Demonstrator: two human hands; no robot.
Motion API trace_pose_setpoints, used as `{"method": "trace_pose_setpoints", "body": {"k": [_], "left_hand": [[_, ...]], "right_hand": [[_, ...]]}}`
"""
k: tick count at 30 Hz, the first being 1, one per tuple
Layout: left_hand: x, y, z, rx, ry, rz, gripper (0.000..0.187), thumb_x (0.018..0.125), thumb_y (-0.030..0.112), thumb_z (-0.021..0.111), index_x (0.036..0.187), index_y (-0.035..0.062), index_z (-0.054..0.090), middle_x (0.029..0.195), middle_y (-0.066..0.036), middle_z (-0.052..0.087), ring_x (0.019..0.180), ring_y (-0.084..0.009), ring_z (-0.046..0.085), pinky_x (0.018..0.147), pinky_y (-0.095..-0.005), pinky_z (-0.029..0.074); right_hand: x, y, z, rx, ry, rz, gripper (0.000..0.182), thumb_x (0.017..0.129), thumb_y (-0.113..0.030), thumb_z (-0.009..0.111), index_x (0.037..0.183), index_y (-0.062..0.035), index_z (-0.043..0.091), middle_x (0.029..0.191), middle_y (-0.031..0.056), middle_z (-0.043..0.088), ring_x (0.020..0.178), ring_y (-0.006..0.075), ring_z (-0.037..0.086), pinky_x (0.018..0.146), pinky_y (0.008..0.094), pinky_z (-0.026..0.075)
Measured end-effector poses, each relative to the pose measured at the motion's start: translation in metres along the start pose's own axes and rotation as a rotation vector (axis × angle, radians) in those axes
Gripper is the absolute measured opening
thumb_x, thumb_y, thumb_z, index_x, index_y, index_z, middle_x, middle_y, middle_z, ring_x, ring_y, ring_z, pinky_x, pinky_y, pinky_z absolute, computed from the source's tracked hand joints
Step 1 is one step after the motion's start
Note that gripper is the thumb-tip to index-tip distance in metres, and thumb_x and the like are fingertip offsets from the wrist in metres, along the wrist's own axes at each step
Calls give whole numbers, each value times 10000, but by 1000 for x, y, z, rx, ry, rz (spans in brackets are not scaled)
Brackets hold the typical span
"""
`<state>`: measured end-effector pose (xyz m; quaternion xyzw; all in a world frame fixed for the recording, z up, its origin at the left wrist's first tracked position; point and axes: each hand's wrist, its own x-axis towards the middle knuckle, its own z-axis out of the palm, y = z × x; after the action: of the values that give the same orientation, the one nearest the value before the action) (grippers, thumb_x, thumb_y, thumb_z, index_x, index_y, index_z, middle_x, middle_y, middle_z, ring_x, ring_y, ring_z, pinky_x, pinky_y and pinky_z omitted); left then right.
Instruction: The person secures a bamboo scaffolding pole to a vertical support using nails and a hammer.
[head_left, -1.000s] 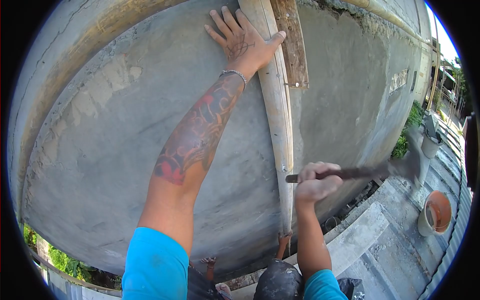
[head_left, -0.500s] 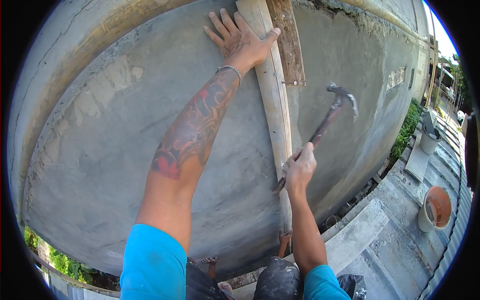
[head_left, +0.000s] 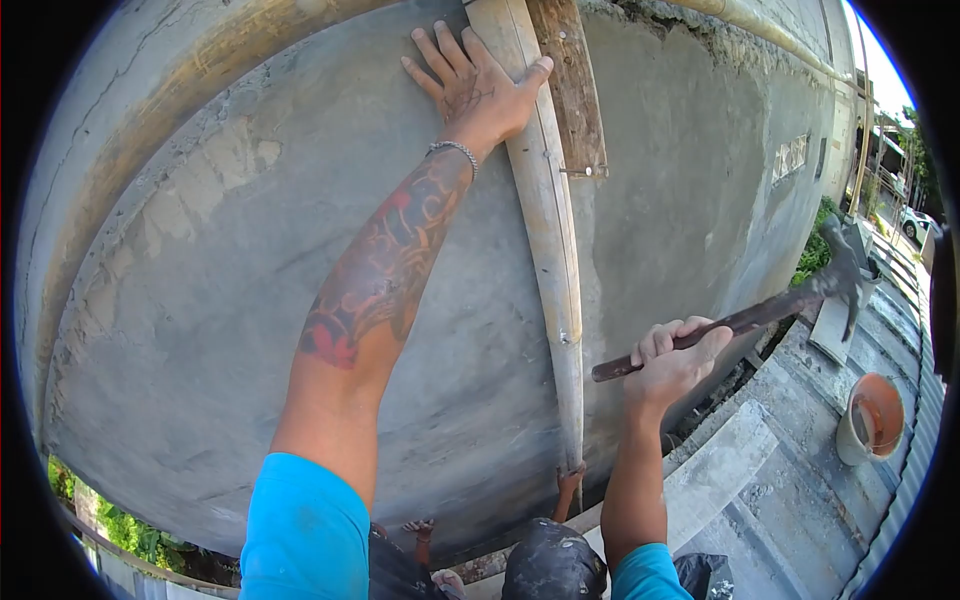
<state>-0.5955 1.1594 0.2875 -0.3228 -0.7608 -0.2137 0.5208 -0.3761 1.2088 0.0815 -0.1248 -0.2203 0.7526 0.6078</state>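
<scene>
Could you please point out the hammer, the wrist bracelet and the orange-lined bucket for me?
Hammer (head_left: pixel 770 311): head view, on the handle.
Bracelet (head_left: pixel 457 146): head view, on the chain's upper edge.
Bucket (head_left: pixel 884 404): head view, on the inner wall.

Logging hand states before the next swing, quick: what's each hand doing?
Left hand: open, fingers spread, pressed against the pole.
Right hand: closed around the handle of the hammer.

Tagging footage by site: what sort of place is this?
Likely an outdoor building site: a patchily rendered wall, a mortar-smeared bucket on metal roofing sheets, and a hammer in use.
</scene>
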Motion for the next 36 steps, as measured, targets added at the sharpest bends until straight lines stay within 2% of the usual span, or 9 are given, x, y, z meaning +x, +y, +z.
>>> {"method": "trace_pose_setpoints", "body": {"k": [3,8,15,16,20,23,27,34,36], "left_hand": [[-1,3,1,26,36,-3,1051,846,685,482,1451,-118,175,1539,-310,63,1421,-458,-171,1089,-618,-157],[-5,-2,3,28,50,30,1034,848,698,477,1459,-81,179,1528,-315,79,1433,-441,-127,1080,-626,-141],[-36,-25,-5,-52,104,254,873,869,615,541,1456,36,253,1486,-215,250,1449,-356,46,1123,-584,-52],[-35,-23,-7,-52,123,244,930,834,641,576,1459,33,252,1480,-215,258,1431,-356,87,1123,-552,-11],[-26,-11,-15,-52,191,114,971,774,626,656,1443,25,290,1443,-245,272,1364,-366,160,1089,-532,51],[-13,-1,-13,6,193,55,966,736,570,725,1418,8,335,1429,-274,243,1327,-397,151,1058,-558,59],[-18,4,-5,64,271,83,926,715,547,758,1348,-16,385,1375,-269,288,1295,-387,207,1042,-551,123],[-13,14,-16,24,257,-8,874,681,407,782,1383,37,415,1382,-239,342,1313,-394,262,1062,-574,140],[-13,16,-16,15,261,-16,863,680,401,782,1378,42,423,1378,-238,346,1313,-394,261,1061,-577,141]], "right_hand": [[-6,-1,-19,172,-161,-243,554,939,-658,388,840,-113,397,557,-10,324,396,90,307,350,240,265],[-19,51,-39,-486,-494,76,537,983,-577,374,781,-81,410,513,-17,368,388,81,339,350,233,275],[-18,75,-40,-417,-474,-45,486,1030,-436,371,713,-70,417,512,-17,376,395,66,346,370,224,269],[-9,81,-37,-678,-578,-92,483,1030,-439,367,722,-70,423,519,-19,380,393,67,337,368,222,265],[-13,60,-32,-363,-414,81,507,1010,-516,363,764,-75,410,534,-8,380,408,70,331,354,224,250],[-24,60,-14,37,-288,-165,495,1014,-509,359,776,-77,407,528,-9,367,408,68,326,353,223,248],[-9,91,-28,-584,-577,82,533,982,-574,384,798,-75,417,525,-8,369,402,76,324,360,236,273],[-10,31,-7,329,-238,-265,590,967,-650,288,773,-99,378,545,-21,390,387,71,325,351,236,305],[-6,69,-17,-358,-465,-145,551,991,-582,322,770,-85,411,534,-30,380,390,74,332,358,239,297]]}}
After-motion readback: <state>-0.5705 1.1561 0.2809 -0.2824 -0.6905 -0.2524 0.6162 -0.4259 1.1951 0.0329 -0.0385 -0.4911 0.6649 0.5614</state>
